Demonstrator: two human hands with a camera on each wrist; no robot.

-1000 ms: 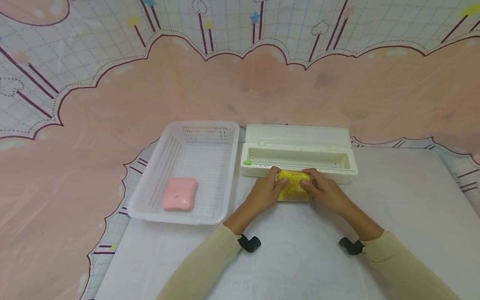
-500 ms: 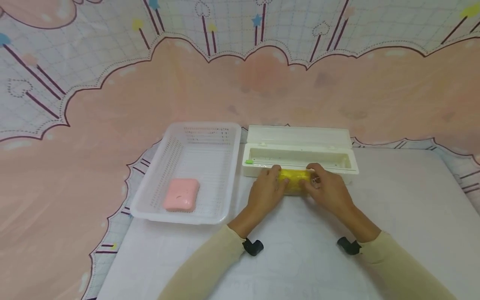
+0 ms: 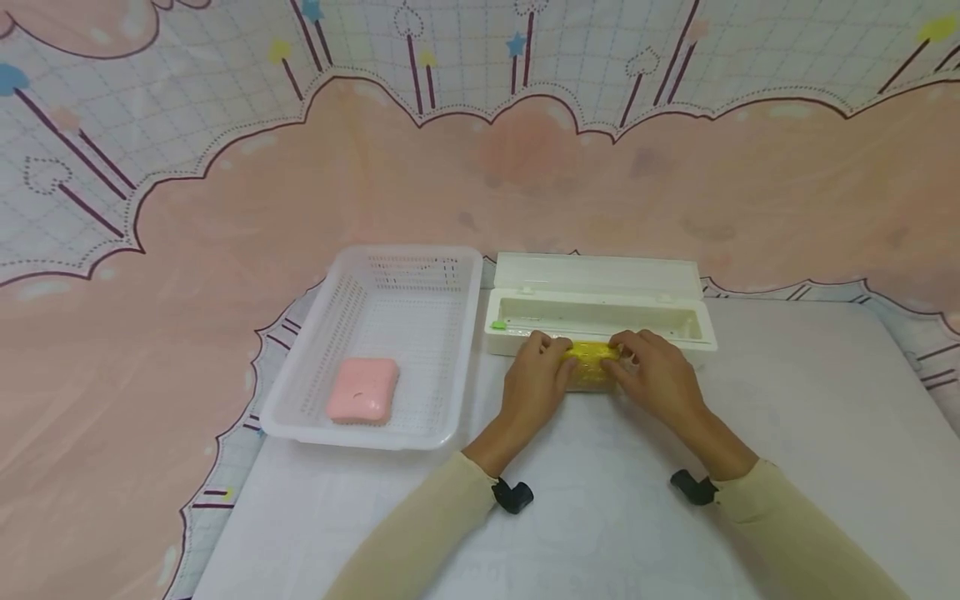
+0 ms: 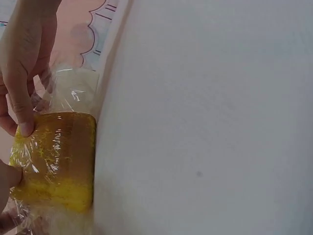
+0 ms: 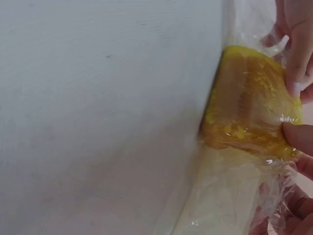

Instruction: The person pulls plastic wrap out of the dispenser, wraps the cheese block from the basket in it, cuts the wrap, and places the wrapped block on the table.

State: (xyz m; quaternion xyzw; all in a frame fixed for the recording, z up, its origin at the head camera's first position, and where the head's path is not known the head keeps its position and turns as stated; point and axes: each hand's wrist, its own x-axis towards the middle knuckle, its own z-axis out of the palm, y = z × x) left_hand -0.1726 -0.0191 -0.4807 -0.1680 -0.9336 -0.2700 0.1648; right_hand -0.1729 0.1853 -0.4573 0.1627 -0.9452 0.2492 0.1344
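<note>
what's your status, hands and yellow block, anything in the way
Left hand and right hand at opposite ends, fingers pinching yellow block. Clear film around it. Open white box close beyond; no obstruction seen.

Tabletop set-up, exact rm type unclear, white-covd tbl (image 3: 600, 525), pink cartoon-print bkdrop (image 3: 375, 183) right behind w/ star motifs (image 3: 516, 44)

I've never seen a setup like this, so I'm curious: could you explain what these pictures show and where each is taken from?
There's no machine here, just a person's left hand and right hand. The wide picture comes from a camera on the head; the two close ones come from the wrists. On the white surface sit a basket holding a pink block, and a long box with its lid open. Both hands grip a yellow block wrapped in clear film.
</note>
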